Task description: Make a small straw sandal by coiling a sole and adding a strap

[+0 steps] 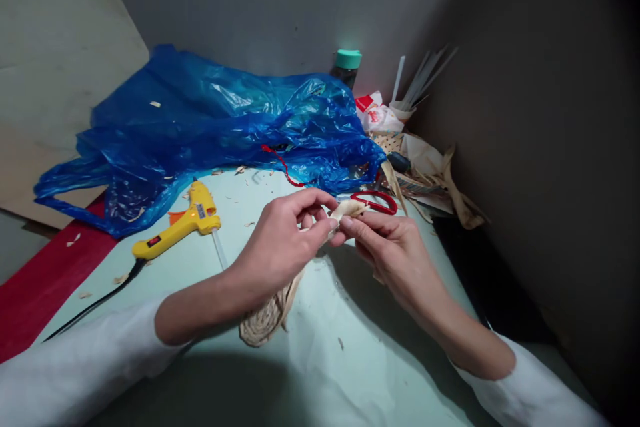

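Observation:
Between my two hands is a pale strip of dried husk (345, 211), pinched at both ends by the fingertips. My left hand (283, 230) closes thumb and fingers on its left part. My right hand (385, 240) grips it from the right with thumb and forefinger. A coiled, braided piece of the same tan material (263, 321) hangs or lies below my left wrist, partly hidden by it; whether it joins the strip I cannot tell. Just beyond my hands are scissors with red handles (377, 202), partly covered.
A yellow glue gun (183, 223) with a black cord lies at left. Behind spreads a crumpled blue plastic bag (225, 113), with a green-lidded jar (347, 67) behind it. At right are glue sticks in a cup (420, 83) and a basket of husk pieces (417, 177) beside the wall.

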The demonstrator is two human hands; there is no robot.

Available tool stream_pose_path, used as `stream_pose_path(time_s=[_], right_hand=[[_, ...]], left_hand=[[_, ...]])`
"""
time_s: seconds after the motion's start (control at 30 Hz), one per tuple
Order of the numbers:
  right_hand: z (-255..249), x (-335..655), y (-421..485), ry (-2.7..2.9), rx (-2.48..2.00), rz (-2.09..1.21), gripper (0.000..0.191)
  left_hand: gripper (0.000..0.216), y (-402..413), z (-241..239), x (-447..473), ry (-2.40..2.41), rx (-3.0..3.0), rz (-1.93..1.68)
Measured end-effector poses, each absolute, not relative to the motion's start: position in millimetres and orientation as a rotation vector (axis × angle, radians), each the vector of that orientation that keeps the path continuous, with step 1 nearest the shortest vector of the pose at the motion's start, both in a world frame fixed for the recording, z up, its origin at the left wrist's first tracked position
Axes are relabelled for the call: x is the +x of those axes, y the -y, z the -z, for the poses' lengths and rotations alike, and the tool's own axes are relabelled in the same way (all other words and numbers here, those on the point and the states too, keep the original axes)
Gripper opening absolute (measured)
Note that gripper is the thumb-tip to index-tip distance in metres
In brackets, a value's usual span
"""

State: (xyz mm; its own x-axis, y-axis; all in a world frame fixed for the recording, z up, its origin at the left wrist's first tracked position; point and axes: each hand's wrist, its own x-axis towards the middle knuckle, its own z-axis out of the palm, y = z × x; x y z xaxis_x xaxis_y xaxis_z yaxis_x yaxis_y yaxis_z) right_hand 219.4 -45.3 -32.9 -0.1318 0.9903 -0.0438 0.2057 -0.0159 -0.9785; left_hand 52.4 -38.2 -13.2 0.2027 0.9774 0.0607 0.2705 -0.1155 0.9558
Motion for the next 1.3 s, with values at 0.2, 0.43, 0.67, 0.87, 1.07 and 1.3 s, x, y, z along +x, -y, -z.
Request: stream_pose_path(time_s=[0.2, 0.43, 0.67, 0.87, 1.07, 1.3], right_hand=[[30, 213, 49, 1.278, -1.246, -1.367, 0.029], [31, 215, 54, 1.455, -1.112, -1.431, 0.024], [34, 217, 46, 1.148, -1.094, -1.403, 0.021], [25, 228, 37, 0.931, -1.010, -1.547, 0.022], [29, 217, 48, 1.216, -0.939, -1.675, 0.016], [27, 215, 51, 1.348, -0.920, -1.754, 0.014]], left_hand=[[0.024, 52, 31, 62, -1.219, 1.806, -1.145], [0.035, 51, 35, 58, -1.326, 2.107, -1.228], [0.037, 54, 35, 59, -1.057, 2.314, -1.191], [0.023, 48, 19, 53, -1.301, 2.227, -1.309], [0.030, 40, 10, 53, -1.057, 1.836, -0.892], [0.037, 35, 15, 53, -1.008, 1.368, -0.819]])
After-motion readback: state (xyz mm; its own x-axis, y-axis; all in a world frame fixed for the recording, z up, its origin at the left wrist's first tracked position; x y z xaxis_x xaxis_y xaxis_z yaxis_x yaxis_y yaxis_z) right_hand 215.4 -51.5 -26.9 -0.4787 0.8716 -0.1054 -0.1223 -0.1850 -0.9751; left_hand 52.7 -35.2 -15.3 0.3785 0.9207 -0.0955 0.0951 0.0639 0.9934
